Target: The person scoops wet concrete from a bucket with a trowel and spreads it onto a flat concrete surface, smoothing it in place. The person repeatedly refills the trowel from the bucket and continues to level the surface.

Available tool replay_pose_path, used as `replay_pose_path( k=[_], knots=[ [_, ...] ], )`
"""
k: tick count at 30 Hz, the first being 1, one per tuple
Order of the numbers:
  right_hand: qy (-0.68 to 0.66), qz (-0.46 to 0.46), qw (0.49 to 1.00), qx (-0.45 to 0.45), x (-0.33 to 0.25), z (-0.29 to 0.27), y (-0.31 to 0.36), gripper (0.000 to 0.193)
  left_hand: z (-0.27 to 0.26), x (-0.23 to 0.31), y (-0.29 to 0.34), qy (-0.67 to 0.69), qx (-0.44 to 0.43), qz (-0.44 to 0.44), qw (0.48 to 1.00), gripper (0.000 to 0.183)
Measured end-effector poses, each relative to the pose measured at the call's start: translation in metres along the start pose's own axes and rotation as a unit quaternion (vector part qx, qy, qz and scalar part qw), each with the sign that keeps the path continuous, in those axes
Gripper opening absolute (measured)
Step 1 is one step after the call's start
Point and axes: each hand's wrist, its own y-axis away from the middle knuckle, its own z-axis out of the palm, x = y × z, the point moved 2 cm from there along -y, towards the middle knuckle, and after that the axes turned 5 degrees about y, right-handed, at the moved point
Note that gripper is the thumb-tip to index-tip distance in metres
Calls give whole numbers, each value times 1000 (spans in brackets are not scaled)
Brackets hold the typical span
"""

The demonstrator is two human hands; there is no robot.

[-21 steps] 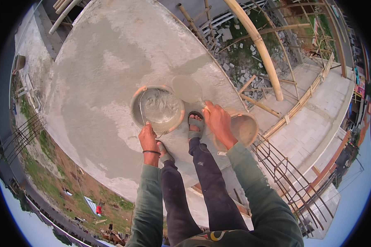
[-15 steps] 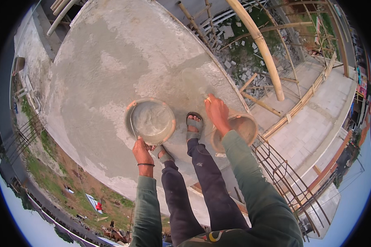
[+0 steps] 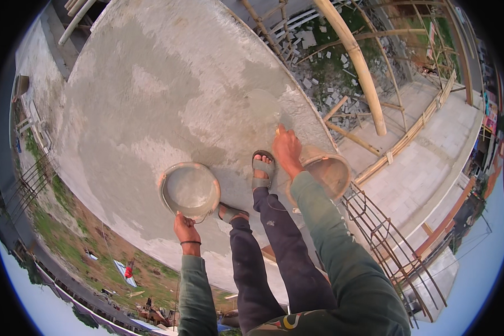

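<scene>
My left hand (image 3: 186,228) is closed at the near rim of a round, mortar-crusted bucket (image 3: 161,187). Wet grey cement slurry (image 3: 189,188) lies inside it, and part of its wire handle shows beside my fingers. My right hand (image 3: 287,150) grips what looks like a small trowel (image 3: 286,120). Its grey blade is just over the wet patch of the concrete slab (image 3: 207,84), though I cannot tell whether it touches. A second bucket (image 3: 331,175), brownish inside, stands by my right forearm and is partly hidden by it.
My sandalled feet (image 3: 262,168) stand between the buckets. The slab's edge runs along the right, with rubble (image 3: 333,92) and bamboo poles (image 3: 355,61) beyond. Rebar cages (image 3: 386,241) stick out at the lower right. Grassy ground (image 3: 89,246) lies past the left edge.
The slurry bucket has shifted left and nearer to me with my left hand, and its wire handle lies differently. My left foot has turned. My right hand has moved slightly, still gripping the trowel.
</scene>
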Motion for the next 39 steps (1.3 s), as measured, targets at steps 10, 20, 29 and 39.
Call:
replay_pose_path(
  k=[10,20,29,39],
  knots=[
    [-54,60,992,98,27,45,-61,43,-37,-28,-9,99,44,-25,994,38],
    [-108,-313,944,-11,-64,36,85,47,-57,-35,-14,135,40,-12,990,44],
    [104,-416,898,-100,-149,134,209,31,-75,-30,-16,198,0,-74,977,41],
    [139,-390,908,-62,-147,171,211,35,-94,-53,-37,208,-16,-106,972,45]
  ],
)
